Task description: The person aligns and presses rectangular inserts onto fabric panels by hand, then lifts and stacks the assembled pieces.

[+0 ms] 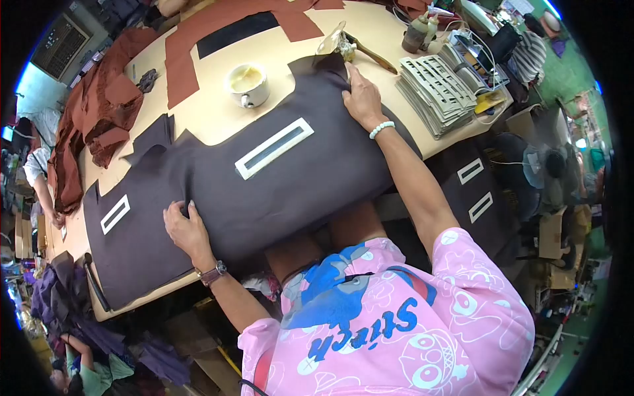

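A large dark brown sheet of leather-like material (290, 185) lies across the table and hangs over its near edge. A pale rectangular frame (275, 148) with a slot sits on its middle, and a smaller frame (115, 214) is at the left. My left hand (187, 231), with a watch at the wrist, rests on the sheet beside a fold, fingers apart. At the sheet's upper right edge, my right hand (363, 99) holds the material between thumb and fingers. Close to that hand lie a glue-crusted lump (340, 45) and a brush-like tool with a brown handle (373, 55).
A white cup (247, 86) of creamy paste stands behind the sheet. Slotted pale strips (436, 96) are stacked at right, near bottles (417, 33). Rust-coloured pieces (181, 69) cover the far side. Another person's arm (45, 195) reaches in at left.
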`<state>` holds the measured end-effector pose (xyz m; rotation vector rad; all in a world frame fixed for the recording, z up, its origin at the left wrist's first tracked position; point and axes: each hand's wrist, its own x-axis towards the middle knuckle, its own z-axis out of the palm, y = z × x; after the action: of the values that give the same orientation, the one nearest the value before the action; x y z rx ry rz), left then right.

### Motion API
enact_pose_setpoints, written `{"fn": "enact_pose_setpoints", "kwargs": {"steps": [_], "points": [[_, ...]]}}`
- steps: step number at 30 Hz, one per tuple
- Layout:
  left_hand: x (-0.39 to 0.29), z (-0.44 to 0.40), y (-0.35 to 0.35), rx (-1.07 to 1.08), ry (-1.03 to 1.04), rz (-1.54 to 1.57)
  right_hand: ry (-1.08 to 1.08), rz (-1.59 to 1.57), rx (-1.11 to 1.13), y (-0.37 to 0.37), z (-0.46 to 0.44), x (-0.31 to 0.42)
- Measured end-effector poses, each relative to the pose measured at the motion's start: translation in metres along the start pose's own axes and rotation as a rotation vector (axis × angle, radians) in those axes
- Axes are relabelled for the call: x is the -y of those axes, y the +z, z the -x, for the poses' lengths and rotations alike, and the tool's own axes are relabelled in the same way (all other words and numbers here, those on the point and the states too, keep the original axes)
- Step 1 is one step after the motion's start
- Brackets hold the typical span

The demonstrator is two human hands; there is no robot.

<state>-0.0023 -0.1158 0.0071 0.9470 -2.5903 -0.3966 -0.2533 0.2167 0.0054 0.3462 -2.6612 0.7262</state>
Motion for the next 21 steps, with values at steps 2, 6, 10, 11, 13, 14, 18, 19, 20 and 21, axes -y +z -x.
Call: {"fn": "enact_pose_setpoints", "kwargs": {"steps": [2, 6, 10, 11, 13, 14, 18, 19, 20, 21], "points": [[-0.006, -0.006, -0.008, 0.014, -0.029, 0.181, 0.021, -0.166, -0.041, -0.003, -0.003, 0.010], [-0.014, -0.009, -0.011, -0.143, 0.016, 0.722, 0.210, -0.216, 0.054, -0.021, -0.012, 0.027], [-0.018, -0.004, -0.029, -0.095, 0.017, 1.175, 0.242, -0.346, 0.134, -0.020, -0.016, 0.010], [-0.021, -0.002, -0.036, -0.106, 0.030, 1.218, 0.227, -0.390, 0.142, -0.021, -0.015, 0.005], [-0.026, 0.006, -0.050, -0.067, 0.018, 1.340, 0.199, -0.468, 0.097, -0.046, -0.009, 0.007], [-0.021, 0.008, -0.053, -0.059, 0.023, 1.317, 0.183, -0.471, 0.049, -0.066, 0.000, 0.013], [-0.026, 0.035, -0.058, 0.184, -0.034, 1.390, 0.127, -0.457, -0.063, -0.117, 0.041, -0.048], [-0.033, 0.043, -0.055, 0.280, -0.044, 1.440, 0.170, -0.443, -0.050, -0.138, 0.059, -0.053], [-0.045, 0.053, -0.050, 0.351, -0.021, 1.499, 0.260, -0.412, -0.029, -0.153, 0.077, -0.069], [-0.056, 0.063, -0.041, 0.391, 0.007, 1.445, 0.357, -0.375, -0.014, -0.172, 0.096, -0.087]]}}
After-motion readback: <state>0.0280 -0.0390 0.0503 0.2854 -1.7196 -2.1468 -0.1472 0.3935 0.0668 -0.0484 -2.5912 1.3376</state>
